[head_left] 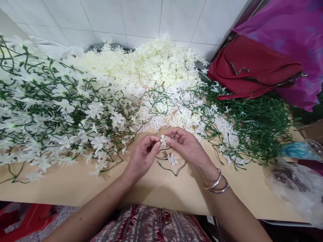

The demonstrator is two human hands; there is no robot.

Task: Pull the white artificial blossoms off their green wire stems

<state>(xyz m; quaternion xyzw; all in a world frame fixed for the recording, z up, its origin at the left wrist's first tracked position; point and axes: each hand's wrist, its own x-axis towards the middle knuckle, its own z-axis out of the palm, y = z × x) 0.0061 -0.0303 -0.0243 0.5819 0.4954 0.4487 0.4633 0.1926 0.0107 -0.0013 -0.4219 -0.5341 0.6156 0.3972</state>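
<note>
Between my two hands, a small white artificial flower (164, 140) is pinched above the table's front half. My left hand (143, 154) grips its left side with thumb and forefinger. From the right, my right hand (185, 146) pinches the same flower, its other fingers curled. Just below them, a second white flower (172, 159) rests on the table with a dark green stem (176, 174) curving around it. Behind my hands lie loose white petals and flower pieces (156, 121).
Stemmed white flowers (63, 107) are heaped at left, cream blossoms (166, 64) against the tiled wall (141, 16). Green stems (262, 124) pile at right below a red handbag (252, 64). A clear plastic bag (300, 191) sits at the table's (101, 188) right end.
</note>
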